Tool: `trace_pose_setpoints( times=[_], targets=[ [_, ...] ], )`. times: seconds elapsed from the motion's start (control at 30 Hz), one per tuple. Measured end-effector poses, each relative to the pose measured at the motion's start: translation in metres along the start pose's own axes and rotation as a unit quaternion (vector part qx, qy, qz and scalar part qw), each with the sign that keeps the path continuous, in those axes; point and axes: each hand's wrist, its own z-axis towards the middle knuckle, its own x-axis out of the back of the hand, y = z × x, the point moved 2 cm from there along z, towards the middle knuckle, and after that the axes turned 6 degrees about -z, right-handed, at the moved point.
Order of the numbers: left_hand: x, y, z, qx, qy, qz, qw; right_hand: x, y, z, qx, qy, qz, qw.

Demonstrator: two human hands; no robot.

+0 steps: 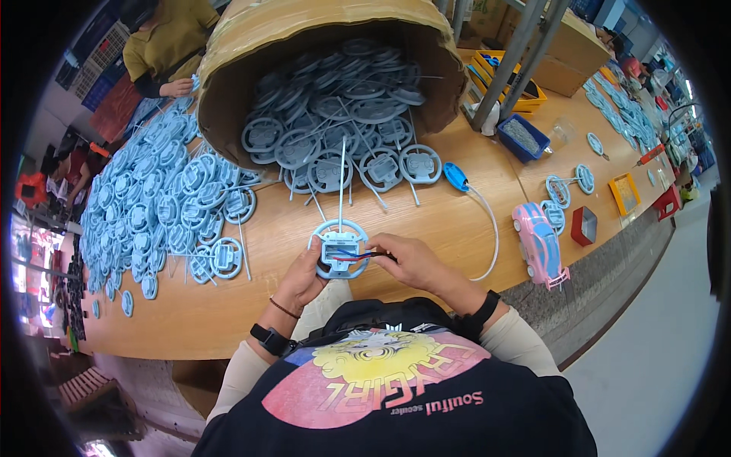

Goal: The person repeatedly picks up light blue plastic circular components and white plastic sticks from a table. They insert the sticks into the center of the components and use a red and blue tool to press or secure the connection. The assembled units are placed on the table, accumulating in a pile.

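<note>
My left hand grips the left rim of a light blue toy steering wheel, which is held above the near edge of the table. The wheel's open back faces up, and a long pale rod extends from its far side. Red, blue and dark wires cross the open housing. My right hand pinches these wires at the wheel's right side, with thumb and forefinger pressed together. The exact wire ends are too small to make out.
A tipped cardboard carton spills similar wheels; a large heap lies left. A blue piece with white cord, pink toy car, blue bin and red box stand right. A co-worker's hand is far left.
</note>
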Motion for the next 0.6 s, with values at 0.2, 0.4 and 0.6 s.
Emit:
trace_pose_setpoints(
  times=[0.2,0.4,0.6],
  targets=[
    [0.0016,-0.002,-0.0011,0.01,-0.012,0.022,1.0,-0.0083,-0.0005,0.0053,0.077,-0.031,-0.049,0.995],
    [-0.0037,0.0004,-0.0032,0.005,-0.009,0.016,1.0,-0.0079,-0.0002,0.0051,0.1,-0.045,-0.078,0.991],
    [-0.0027,0.0015,-0.0047,-0.002,-0.021,0.027,0.999,-0.0099,-0.0021,0.005,0.121,-0.047,-0.069,0.989]
  ],
)
